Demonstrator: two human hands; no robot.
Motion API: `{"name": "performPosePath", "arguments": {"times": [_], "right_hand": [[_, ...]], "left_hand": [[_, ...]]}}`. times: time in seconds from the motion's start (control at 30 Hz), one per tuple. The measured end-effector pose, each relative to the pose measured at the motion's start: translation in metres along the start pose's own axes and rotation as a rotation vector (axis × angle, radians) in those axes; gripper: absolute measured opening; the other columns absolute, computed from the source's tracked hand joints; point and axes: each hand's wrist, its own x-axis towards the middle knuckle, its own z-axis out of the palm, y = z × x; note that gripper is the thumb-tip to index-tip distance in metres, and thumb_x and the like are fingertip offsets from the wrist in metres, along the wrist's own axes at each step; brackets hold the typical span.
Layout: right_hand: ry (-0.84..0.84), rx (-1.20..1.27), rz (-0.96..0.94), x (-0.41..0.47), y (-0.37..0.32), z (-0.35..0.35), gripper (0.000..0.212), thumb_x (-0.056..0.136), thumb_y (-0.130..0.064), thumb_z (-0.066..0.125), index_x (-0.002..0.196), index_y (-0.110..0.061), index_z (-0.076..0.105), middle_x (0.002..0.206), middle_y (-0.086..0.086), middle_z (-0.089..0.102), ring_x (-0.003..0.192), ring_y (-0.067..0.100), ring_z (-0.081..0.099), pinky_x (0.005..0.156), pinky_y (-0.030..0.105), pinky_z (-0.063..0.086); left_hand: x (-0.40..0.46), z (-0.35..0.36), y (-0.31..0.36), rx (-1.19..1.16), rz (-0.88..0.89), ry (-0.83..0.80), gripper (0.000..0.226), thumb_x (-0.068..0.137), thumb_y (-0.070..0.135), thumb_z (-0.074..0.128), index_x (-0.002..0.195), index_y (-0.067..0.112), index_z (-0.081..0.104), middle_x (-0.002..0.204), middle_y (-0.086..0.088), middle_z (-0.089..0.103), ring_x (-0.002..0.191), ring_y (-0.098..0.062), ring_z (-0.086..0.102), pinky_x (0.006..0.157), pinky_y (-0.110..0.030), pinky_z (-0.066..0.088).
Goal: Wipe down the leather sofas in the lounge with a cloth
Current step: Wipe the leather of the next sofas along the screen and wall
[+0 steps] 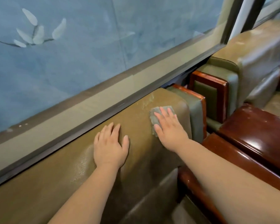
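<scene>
The right hand (167,126) presses a soft, limp cloth (158,118) flat-fingered on the sofa (141,126) back's right end; left hand (111,147) rests open nearby. Palm pressure likely controls it best.

An olive-brown leather sofa (58,175) is seen from above, its padded back top running along the wall w/ a rounded corner at the right end and glossy reddish wood trim at the arm. A small grey cloth (158,118), folded/bunched flat, is laid on the back top near that corner, partly covered, w/ a pale wet-looking streak on the leather just beyond it. A 2nd leather sofa (257,50), same colour and wood trim, is set just beside the 1st on the right, its back also along the wall.
</scene>
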Motion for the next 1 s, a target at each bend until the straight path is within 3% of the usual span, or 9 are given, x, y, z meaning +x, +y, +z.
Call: {"name": "performPosePath", "arguments": {"times": [0.1, 0.2, 0.3, 0.43, 0.53, 0.73, 0.8, 0.9, 1.0], "right_hand": [[0.095, 0.019, 0.054, 0.006, -0.02, 0.008, 0.062, 0.107, -0.054, 0.017, 0.164, -0.03, 0.02, 0.175, 0.001, 0.006, 0.161, 0.027, -0.008, 0.131, 0.053, 0.002], [0.105, -0.007, -0.294, -0.026, -0.074, 0.044, 0.059, 0.107, -0.05, 0.031, 0.16, -0.026, 0.034, 0.172, 0.002, 0.023, 0.162, 0.028, 0.007, 0.13, 0.051, 0.007], [0.124, -0.023, -0.478, -0.017, -0.044, 0.037, 0.056, 0.103, -0.044, 0.045, 0.155, -0.023, 0.048, 0.166, 0.004, 0.039, 0.158, 0.028, 0.025, 0.129, 0.049, 0.017], [0.189, 0.013, -0.096, 0.025, 0.035, -0.003, 0.056, 0.105, -0.042, 0.035, 0.156, -0.021, 0.045, 0.167, 0.006, 0.035, 0.159, 0.029, 0.019, 0.129, 0.054, 0.016], [0.208, 0.064, 0.146, 0.037, 0.015, -0.007, 0.062, 0.106, -0.048, 0.022, 0.16, -0.024, 0.04, 0.172, 0.007, 0.025, 0.161, 0.031, 0.01, 0.131, 0.052, 0.005], [0.11, -0.052, -0.528, 0.007, -0.041, 0.016, 0.058, 0.101, -0.046, 0.047, 0.151, -0.018, 0.055, 0.16, 0.009, 0.048, 0.151, 0.033, 0.04, 0.124, 0.052, 0.029], [0.156, -0.087, -0.453, 0.029, -0.008, 0.0, 0.055, 0.101, -0.041, 0.046, 0.148, -0.014, 0.058, 0.155, 0.011, 0.053, 0.146, 0.034, 0.046, 0.125, 0.05, 0.03], [0.185, -0.095, -0.06, 0.056, 0.027, -0.026, 0.06, 0.106, -0.043, 0.029, 0.155, -0.015, 0.049, 0.162, 0.01, 0.044, 0.153, 0.032, 0.033, 0.129, 0.048, 0.021], [0.169, -0.071, 0.109, 0.049, -0.018, -0.013, 0.067, 0.106, -0.05, 0.016, 0.159, -0.02, 0.043, 0.168, 0.008, 0.035, 0.158, 0.031, 0.022, 0.13, 0.049, 0.013]], "left_hand": [[0.005, 0.008, 0.001, 0.025, 0.004, 0.01, 0.069, 0.098, 0.064, 0.028, 0.154, 0.031, 0.051, 0.161, 0.001, 0.048, 0.15, -0.023, 0.04, 0.127, -0.047, 0.027], [0.005, 0.011, -0.001, -0.024, 0.009, 0.051, 0.068, 0.093, 0.056, 0.037, 0.148, 0.023, 0.06, 0.156, -0.006, 0.054, 0.144, -0.029, 0.047, 0.123, -0.05, 0.031], [0.006, 0.013, -0.002, -0.04, 0.019, 0.059, 0.066, 0.091, 0.052, 0.042, 0.145, 0.02, 0.062, 0.153, -0.007, 0.056, 0.142, -0.032, 0.049, 0.122, -0.051, 0.032], [0.007, 0.017, -0.001, -0.034, 0.032, 0.102, 0.064, 0.09, 0.05, 0.045, 0.143, 0.018, 0.063, 0.15, -0.009, 0.057, 0.139, -0.035, 0.05, 0.12, -0.053, 0.034], [0.006, 0.017, -0.001, -0.031, 0.028, 0.102, 0.065, 0.09, 0.05, 0.045, 0.144, 0.018, 0.063, 0.151, -0.009, 0.057, 0.14, -0.035, 0.05, 0.12, -0.054, 0.034], [0.006, 0.017, -0.001, -0.036, 0.034, 0.136, 0.065, 0.09, 0.049, 0.045, 0.142, 0.016, 0.064, 0.15, -0.011, 0.058, 0.138, -0.037, 0.053, 0.117, -0.056, 0.037], [0.006, 0.018, -0.001, -0.032, 0.038, 0.13, 0.065, 0.09, 0.05, 0.045, 0.143, 0.016, 0.064, 0.15, -0.01, 0.058, 0.138, -0.037, 0.052, 0.117, -0.056, 0.037], [0.007, 0.018, -0.001, -0.028, 0.034, 0.115, 0.065, 0.09, 0.05, 0.045, 0.143, 0.016, 0.063, 0.15, -0.01, 0.057, 0.138, -0.036, 0.051, 0.117, -0.056, 0.037], [0.006, 0.016, -0.001, -0.043, 0.028, 0.107, 0.065, 0.089, 0.05, 0.045, 0.142, 0.016, 0.065, 0.15, -0.009, 0.058, 0.138, -0.036, 0.053, 0.116, -0.056, 0.038]]}}
